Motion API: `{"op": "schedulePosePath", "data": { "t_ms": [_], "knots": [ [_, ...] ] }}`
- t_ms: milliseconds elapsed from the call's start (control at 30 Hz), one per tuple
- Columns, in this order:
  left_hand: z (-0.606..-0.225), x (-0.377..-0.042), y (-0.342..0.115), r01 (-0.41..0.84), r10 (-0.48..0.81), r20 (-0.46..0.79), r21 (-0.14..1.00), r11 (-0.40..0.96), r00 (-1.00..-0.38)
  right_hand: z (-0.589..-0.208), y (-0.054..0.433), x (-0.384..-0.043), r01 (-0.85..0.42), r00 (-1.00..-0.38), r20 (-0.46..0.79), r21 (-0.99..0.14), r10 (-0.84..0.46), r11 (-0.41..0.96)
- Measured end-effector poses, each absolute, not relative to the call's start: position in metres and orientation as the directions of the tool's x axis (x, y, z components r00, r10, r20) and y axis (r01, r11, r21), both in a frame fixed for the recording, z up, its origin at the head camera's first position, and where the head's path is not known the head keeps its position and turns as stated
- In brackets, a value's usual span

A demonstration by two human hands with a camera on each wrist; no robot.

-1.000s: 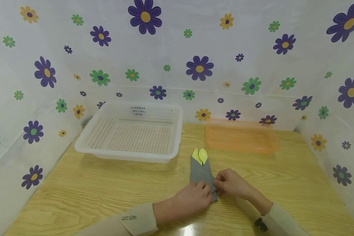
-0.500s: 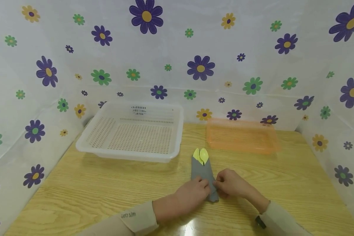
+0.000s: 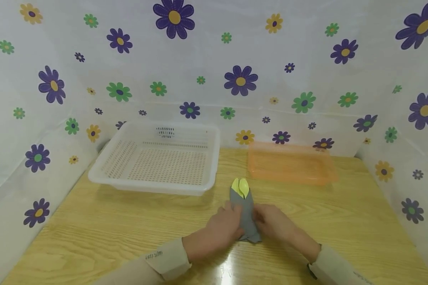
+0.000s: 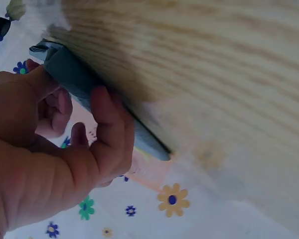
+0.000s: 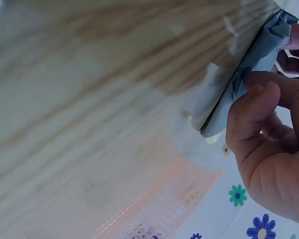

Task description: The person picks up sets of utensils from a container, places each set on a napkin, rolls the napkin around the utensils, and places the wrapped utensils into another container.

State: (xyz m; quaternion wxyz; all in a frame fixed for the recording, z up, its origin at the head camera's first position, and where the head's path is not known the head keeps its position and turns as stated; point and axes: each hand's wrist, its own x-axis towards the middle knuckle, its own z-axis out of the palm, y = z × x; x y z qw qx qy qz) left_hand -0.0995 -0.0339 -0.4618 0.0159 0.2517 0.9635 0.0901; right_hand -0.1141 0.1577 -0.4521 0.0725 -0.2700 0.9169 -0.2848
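Observation:
A grey cloth napkin [image 3: 247, 219] lies folded lengthwise on the table, wrapped round yellow cutlery. From its far end stick out the bowl of a yellow spoon [image 3: 244, 187] and a second yellow utensil [image 3: 235, 186], whose kind I cannot tell. My left hand [image 3: 219, 229] grips the napkin's left edge, fingers curled along the grey cloth [image 4: 74, 74] in the left wrist view. On the opposite side my right hand [image 3: 276, 223] pinches the right edge between thumb and finger. The right wrist view shows the cloth [image 5: 266, 45] creased there. The cutlery's handles are hidden inside.
A white perforated basket [image 3: 157, 187] stands at the back left of the wooden table [image 3: 128, 225]. Behind the napkin to the right is a shallow orange basket [image 3: 292, 180]. A flower-print sheet [image 3: 207, 47] encloses the back and sides.
The left hand has moved from on top of the napkin to its left edge. The right hand has shifted slightly left and the napkin looks narrower. The baskets stay put.

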Motion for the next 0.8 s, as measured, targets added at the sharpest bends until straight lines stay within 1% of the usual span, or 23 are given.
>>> {"op": "schedulePosePath", "data": {
  "t_ms": [67, 133, 200, 267, 400, 567, 667, 800],
  "knots": [
    [-0.461, -0.104, -0.037, 0.428, 0.470, -0.046, 0.341, 0.837, -0.882, -0.454, 0.155, -0.115, -0.496, -0.813, 0.037, -0.570, -0.582, 0.656],
    [-0.460, -0.109, -0.040, 0.372, 0.457, -0.071, 0.479, 0.795, -0.887, -0.454, 0.152, -0.115, -0.506, -0.798, 0.022, -0.569, -0.603, 0.649],
    [-0.460, -0.112, -0.042, 0.327, 0.445, -0.079, 0.566, 0.757, -0.892, -0.454, 0.150, -0.116, -0.492, -0.796, -0.008, -0.573, -0.605, 0.656],
    [-0.459, -0.115, -0.043, 0.302, 0.439, -0.086, 0.609, 0.734, -0.894, -0.453, 0.148, -0.116, -0.484, -0.797, -0.023, -0.573, -0.604, 0.661],
    [-0.456, -0.121, -0.042, 0.265, 0.431, -0.118, 0.637, 0.724, -0.894, -0.450, 0.148, -0.117, -0.454, -0.798, -0.062, -0.593, -0.600, 0.665],
    [-0.456, -0.128, -0.045, 0.188, 0.419, -0.151, 0.724, 0.663, -0.896, -0.448, 0.145, -0.118, -0.384, -0.797, -0.129, -0.646, -0.591, 0.659],
    [-0.455, -0.133, -0.048, 0.074, 0.417, -0.219, 0.811, 0.581, -0.882, -0.448, 0.144, -0.118, -0.369, -0.789, -0.145, -0.666, -0.597, 0.649],
    [-0.451, -0.139, -0.049, -0.089, 0.417, -0.326, 0.865, 0.494, -0.848, -0.450, 0.141, -0.119, -0.370, -0.790, -0.162, -0.642, -0.591, 0.671]
  ]
}}
